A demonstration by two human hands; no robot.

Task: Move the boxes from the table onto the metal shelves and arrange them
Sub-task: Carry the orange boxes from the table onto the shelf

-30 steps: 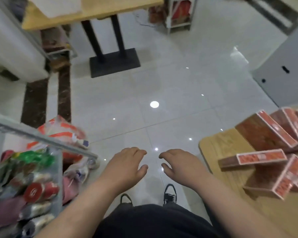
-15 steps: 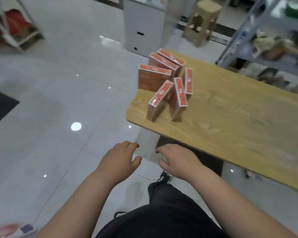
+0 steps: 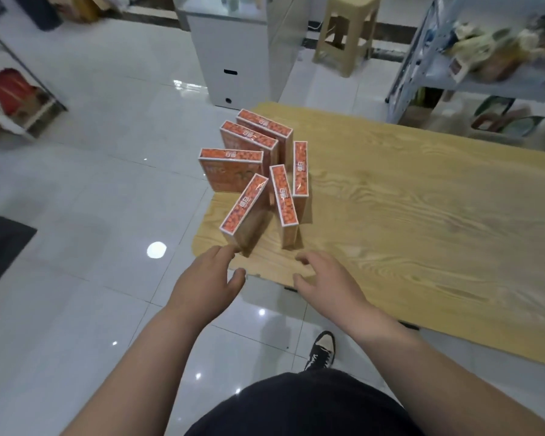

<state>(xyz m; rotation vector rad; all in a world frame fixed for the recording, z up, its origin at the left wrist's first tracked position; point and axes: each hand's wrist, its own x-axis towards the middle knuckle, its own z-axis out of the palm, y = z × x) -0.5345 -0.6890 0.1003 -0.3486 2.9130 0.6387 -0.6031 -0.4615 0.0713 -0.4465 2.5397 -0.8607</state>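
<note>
Several orange boxes [image 3: 255, 171] stand on edge in a loose cluster at the left end of a light wooden table [image 3: 422, 234]. The nearest box [image 3: 244, 204] leans at the table's corner, and another [image 3: 283, 196] stands just right of it. My left hand [image 3: 206, 283] hovers at the table's near corner, fingers loosely spread, its fingertips just short of the nearest box. My right hand [image 3: 326, 278] is over the table's near edge with relaxed fingers and holds nothing. A metal shelf [image 3: 485, 83] with packaged goods stands behind the table at the upper right.
A white cabinet [image 3: 233, 55] and a beige plastic stool [image 3: 346, 29] stand beyond the table. Another rack [image 3: 19, 99] with red items is at the far left. A dark mat [image 3: 0, 247] lies on the glossy tiled floor at the left.
My view has swung from the floor and left shelf round to the table. Both hands have reached forward, closing on the nearest boxes at the table's corner.
</note>
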